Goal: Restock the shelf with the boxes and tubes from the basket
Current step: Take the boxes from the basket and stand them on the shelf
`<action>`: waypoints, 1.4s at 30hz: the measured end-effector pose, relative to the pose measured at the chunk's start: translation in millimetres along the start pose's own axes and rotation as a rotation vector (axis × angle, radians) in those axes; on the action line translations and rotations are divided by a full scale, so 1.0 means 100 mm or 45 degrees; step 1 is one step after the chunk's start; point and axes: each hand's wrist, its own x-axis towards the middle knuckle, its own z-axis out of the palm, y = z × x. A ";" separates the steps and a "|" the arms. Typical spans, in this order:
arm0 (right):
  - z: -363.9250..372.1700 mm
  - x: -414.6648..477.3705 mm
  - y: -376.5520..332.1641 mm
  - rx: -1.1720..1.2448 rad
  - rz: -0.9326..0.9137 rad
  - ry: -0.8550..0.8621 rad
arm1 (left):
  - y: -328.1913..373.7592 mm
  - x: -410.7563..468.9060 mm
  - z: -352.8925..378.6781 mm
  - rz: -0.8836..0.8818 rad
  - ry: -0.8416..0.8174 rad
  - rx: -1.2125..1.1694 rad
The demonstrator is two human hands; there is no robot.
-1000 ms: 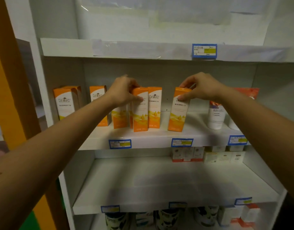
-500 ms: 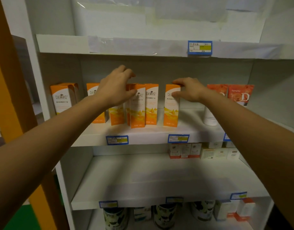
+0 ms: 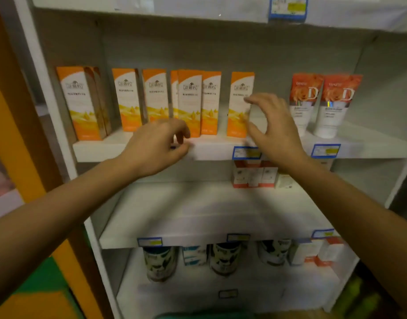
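Orange boxes (image 3: pixel 189 102) stand in a row on the white shelf (image 3: pixel 211 151), with two tubes (image 3: pixel 335 104) to their right. The left hand (image 3: pixel 156 146) is loosely curled by the shelf edge, holding nothing. The right hand (image 3: pixel 273 127) is spread wide beside the last orange box (image 3: pixel 238 107). Lower things are blurry. A green thing (image 3: pixel 197 316) at the bottom is cut off.

A single view is given, taken from the person's head and aimed forward and slightly downward at the shelving unit (image 3: pixel 197 212). The unit is seen from close in front and fills the frame. The left hand (image 3: pixel 156 148) and right hand (image 3: pixel 271 127) are caught in front of the unit.
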 end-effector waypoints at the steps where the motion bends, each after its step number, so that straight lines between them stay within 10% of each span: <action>1: 0.05 -0.13 -0.01 0.023 0.003 -0.025 | -0.01 -0.10 0.08 -0.014 -0.025 -0.016; 36: 2.35 -5.14 0.65 0.112 0.839 -1.846 | 0.40 -3.59 3.62 -0.557 -1.415 -0.424; 42: 2.49 -5.31 0.67 -0.081 0.812 -1.829 | 0.45 -3.81 3.83 -0.580 -1.563 -0.399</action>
